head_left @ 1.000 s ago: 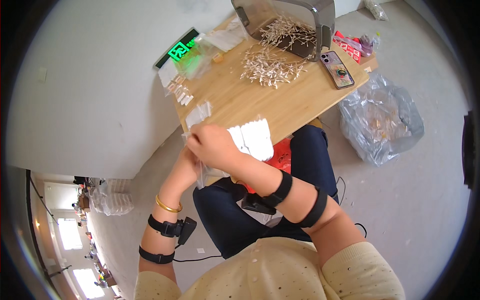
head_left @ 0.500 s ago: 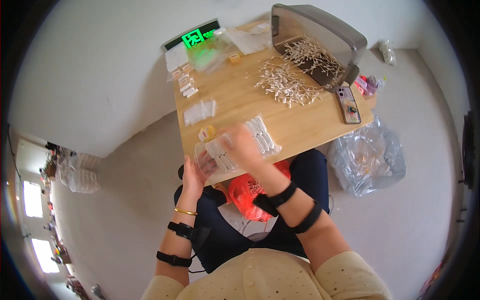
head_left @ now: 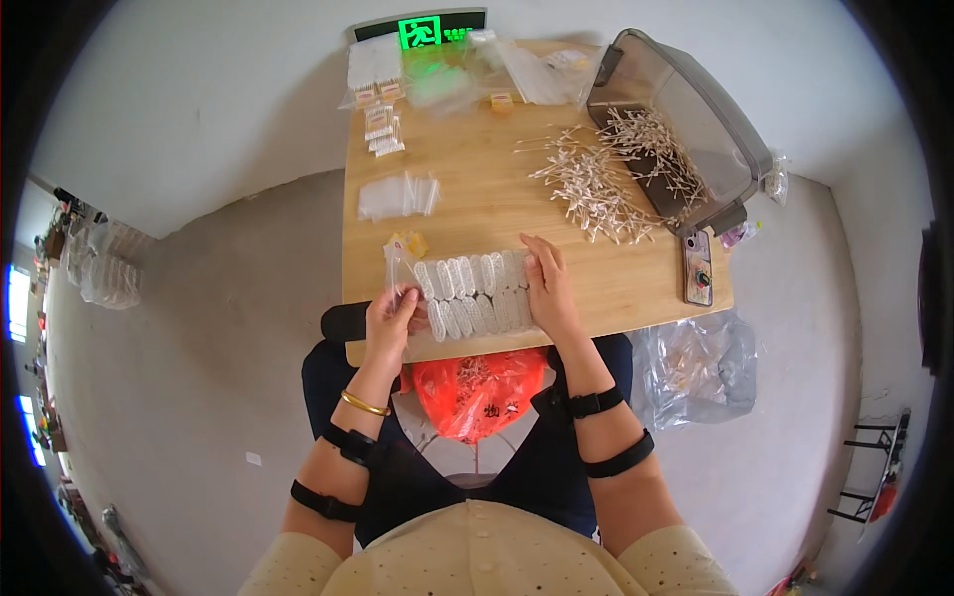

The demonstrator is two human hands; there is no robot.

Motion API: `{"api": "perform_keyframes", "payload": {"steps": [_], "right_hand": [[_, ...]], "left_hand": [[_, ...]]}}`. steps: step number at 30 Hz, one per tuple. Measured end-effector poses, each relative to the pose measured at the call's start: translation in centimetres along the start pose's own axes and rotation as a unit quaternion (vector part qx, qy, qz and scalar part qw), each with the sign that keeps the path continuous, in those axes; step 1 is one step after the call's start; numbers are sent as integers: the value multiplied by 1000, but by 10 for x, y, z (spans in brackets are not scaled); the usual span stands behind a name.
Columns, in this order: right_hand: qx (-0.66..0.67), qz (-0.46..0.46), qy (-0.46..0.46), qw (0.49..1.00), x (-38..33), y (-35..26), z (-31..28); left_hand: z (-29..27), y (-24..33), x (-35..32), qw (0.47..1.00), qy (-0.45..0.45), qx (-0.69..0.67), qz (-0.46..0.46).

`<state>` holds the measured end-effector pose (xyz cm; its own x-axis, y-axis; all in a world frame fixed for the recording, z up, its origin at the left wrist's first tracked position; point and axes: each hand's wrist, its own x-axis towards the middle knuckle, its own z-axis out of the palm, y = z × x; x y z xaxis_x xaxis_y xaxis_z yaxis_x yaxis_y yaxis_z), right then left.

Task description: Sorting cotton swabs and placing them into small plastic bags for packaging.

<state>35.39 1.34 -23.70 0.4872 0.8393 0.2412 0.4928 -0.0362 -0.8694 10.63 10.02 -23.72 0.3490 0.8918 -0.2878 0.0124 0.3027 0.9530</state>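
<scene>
A clear plastic bag (head_left: 399, 268) lies flat at the table's near edge. Two rows of white, oblong bundles (head_left: 477, 295) fill most of it; what exactly they are is too fine to tell. At the bag's left end, my left hand (head_left: 393, 320) has its fingers closed on the plastic. My right hand (head_left: 554, 296) rests with fingers stretched along the right end, touching the bag. Just behind the bag's left end sits a small yellow item (head_left: 412, 242), partly covered by plastic.
Loose cotton swabs (head_left: 596, 194) spill from a tipped grey bin (head_left: 686, 109) onto the wooden table (head_left: 477, 189). Small clear bags (head_left: 397, 196) and swab packs (head_left: 382, 129) lie left. A phone (head_left: 698, 268) lies right. A red bag (head_left: 477, 392) hangs below the near edge.
My right hand has moved from above the bag's middle to its right end. My left hand now pinches the left end. The bundles lie straighter, and the view has turned.
</scene>
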Motion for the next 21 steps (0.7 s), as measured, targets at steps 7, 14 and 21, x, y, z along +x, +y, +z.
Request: {"api": "perform_keyframes", "payload": {"steps": [7, 14, 21], "right_hand": [[-247, -37, -3, 968, -1, -39, -2], [-390, -159, -171, 891, -15, -55, 22], [-373, -175, -181, 893, -13, -80, 49]], "left_hand": [[-2, 5, -4, 998, 2, -51, -49], [4, -2, 1, 998, -10, -59, -37], [-1, -18, 9, 997, -24, -67, -29]]}}
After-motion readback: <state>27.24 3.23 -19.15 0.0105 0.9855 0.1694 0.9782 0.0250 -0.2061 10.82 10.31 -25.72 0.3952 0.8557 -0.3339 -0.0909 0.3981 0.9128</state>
